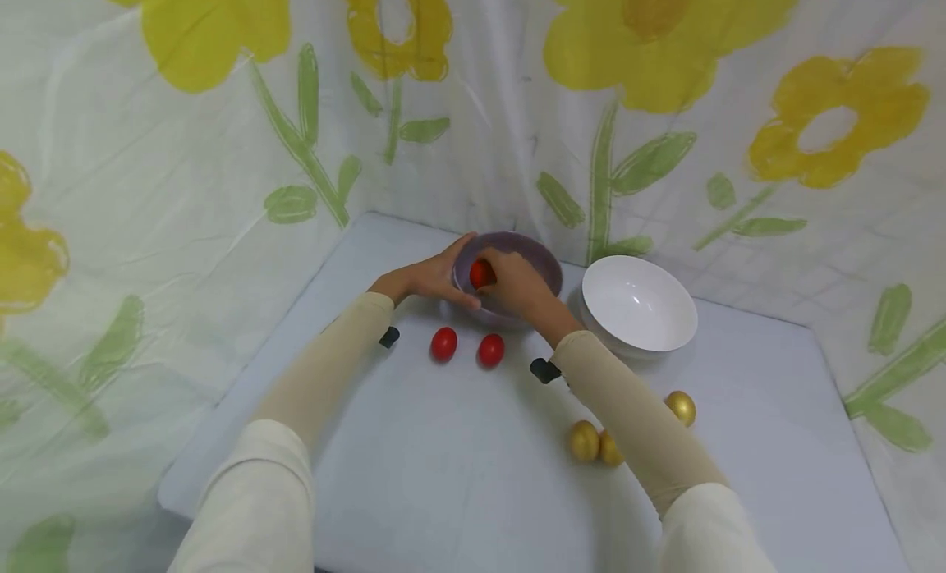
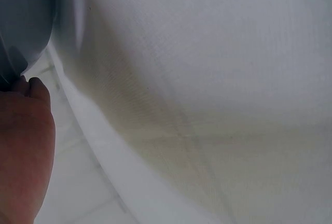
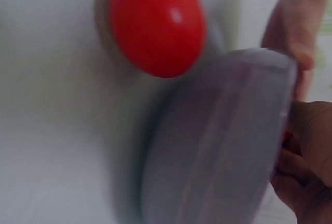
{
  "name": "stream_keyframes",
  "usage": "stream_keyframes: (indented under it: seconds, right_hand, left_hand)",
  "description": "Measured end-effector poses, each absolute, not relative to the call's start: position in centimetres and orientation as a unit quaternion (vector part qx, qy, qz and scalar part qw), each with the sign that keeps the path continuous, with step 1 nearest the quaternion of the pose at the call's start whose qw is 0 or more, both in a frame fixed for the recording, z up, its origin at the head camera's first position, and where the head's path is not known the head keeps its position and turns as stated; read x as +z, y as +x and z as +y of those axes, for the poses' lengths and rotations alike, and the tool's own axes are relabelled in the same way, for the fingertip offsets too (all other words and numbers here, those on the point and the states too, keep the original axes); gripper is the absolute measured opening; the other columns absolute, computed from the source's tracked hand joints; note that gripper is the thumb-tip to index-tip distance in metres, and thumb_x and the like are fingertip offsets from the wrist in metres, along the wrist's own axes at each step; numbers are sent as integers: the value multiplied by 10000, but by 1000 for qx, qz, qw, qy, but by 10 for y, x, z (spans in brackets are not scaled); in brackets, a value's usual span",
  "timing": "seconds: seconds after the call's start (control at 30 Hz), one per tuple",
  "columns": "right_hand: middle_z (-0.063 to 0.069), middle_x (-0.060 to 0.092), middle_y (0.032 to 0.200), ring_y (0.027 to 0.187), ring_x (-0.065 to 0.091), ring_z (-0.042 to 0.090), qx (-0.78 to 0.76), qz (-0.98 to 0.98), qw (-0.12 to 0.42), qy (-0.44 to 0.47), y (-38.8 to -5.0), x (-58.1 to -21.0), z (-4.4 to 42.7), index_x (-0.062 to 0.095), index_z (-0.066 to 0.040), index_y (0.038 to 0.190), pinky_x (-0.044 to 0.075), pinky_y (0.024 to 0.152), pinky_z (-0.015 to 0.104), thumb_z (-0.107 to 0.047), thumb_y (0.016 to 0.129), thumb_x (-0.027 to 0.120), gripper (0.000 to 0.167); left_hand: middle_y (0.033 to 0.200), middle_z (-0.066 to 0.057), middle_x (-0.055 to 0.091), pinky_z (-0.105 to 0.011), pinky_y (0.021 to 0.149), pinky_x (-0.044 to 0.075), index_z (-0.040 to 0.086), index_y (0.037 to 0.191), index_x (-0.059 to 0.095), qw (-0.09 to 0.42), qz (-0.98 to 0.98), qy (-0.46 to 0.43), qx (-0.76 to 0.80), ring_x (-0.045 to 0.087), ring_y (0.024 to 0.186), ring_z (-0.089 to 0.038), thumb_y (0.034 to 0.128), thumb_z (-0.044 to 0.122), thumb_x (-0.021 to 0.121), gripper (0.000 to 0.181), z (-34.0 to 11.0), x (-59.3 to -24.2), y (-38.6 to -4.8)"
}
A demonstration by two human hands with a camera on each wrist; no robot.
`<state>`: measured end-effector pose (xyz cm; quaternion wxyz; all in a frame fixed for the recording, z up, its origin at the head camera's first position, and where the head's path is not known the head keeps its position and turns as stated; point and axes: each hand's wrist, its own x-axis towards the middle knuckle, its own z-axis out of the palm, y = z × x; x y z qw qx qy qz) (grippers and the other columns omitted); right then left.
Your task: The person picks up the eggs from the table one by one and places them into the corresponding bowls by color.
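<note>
In the head view, a purple bowl stands at the back of the table. My left hand grips its left side, thumb toward the near rim and fingers spread along the far side. Over the bowl's opening, my right hand pinches a red egg between thumb and fingers. Two more red eggs lie on the table in front of the bowl, one at left and one at right. The right wrist view shows the bowl's outer wall close up, with a red egg beside it.
A white bowl stands right of the purple one. Several gold eggs lie near my right forearm, which partly covers one. Behind the white table hangs a flower-printed curtain.
</note>
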<state>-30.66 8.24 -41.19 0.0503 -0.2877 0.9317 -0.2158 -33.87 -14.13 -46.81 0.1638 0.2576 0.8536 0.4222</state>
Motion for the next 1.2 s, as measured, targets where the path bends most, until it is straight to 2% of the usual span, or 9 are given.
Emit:
stream_keyframes:
  seconds: [0.17, 0.53, 0.7, 0.83, 0.93, 1.03, 1.2]
  right_hand:
    - [83, 699, 1267, 1133, 655, 256, -171, 944, 84, -271, -311, -428, 77, 558, -122, 1478, 553, 1004, 429, -241, 987, 775, 550]
    - [105, 718, 1185, 1049, 695, 262, -122, 951, 67, -276, -306, -435, 60, 577, -106, 1422, 608, 919, 439, -228, 983, 788, 502]
    - [85, 724, 1186, 1042, 700, 243, -118, 953, 70, -272, -306, -435, 59, 570, -114, 1439, 605, 937, 426, -244, 987, 786, 518]
    - [102, 717, 1246, 1098, 696, 255, -120, 952, 81, -270, -304, -433, 57, 541, -106, 1481, 590, 983, 438, -255, 997, 774, 558]
    - [101, 713, 1265, 1112, 692, 245, -124, 956, 79, -255, -300, -430, 59, 522, -111, 1512, 590, 982, 425, -261, 1005, 762, 580]
    - [90, 723, 1199, 1023, 690, 212, -151, 955, 59, -247, -292, -423, 63, 516, -108, 1531, 598, 911, 378, -243, 1014, 749, 583]
    - [55, 716, 917, 746, 622, 172, -237, 939, 4, -247, -273, -405, 71, 548, -99, 1512, 549, 697, 300, -248, 1016, 748, 555]
  left_hand:
    - [1750, 16, 127, -486, 1281, 246, 224, 1701, -60, 165, 850, 275, 418, 211, 1576, -194, 733, 575, 940, 1436, -135, -467, -341]
    - [1726, -7, 179, -498, 1276, 259, 217, 1698, -23, 152, 857, 278, 407, 237, 1561, -219, 749, 538, 940, 1389, -143, -468, -339]
    - [1717, 1, 191, -520, 1266, 277, 234, 1698, -11, 152, 853, 279, 413, 245, 1552, -225, 741, 549, 939, 1384, -145, -470, -339]
    - [1720, 2, 183, -541, 1257, 291, 262, 1698, -15, 161, 853, 274, 415, 243, 1551, -241, 738, 534, 945, 1385, -149, -469, -337]
    - [1729, -19, 172, -554, 1260, 277, 240, 1701, -22, 163, 850, 282, 414, 243, 1558, -260, 753, 520, 942, 1380, -148, -469, -338]
    - [1736, -36, 162, -562, 1267, 254, 226, 1702, -18, 161, 849, 286, 413, 236, 1566, -268, 758, 514, 941, 1376, -146, -470, -339]
    - [1749, -22, 129, -568, 1276, 222, 290, 1701, -36, 169, 854, 276, 409, 214, 1578, -253, 732, 557, 947, 1406, -145, -469, -339]
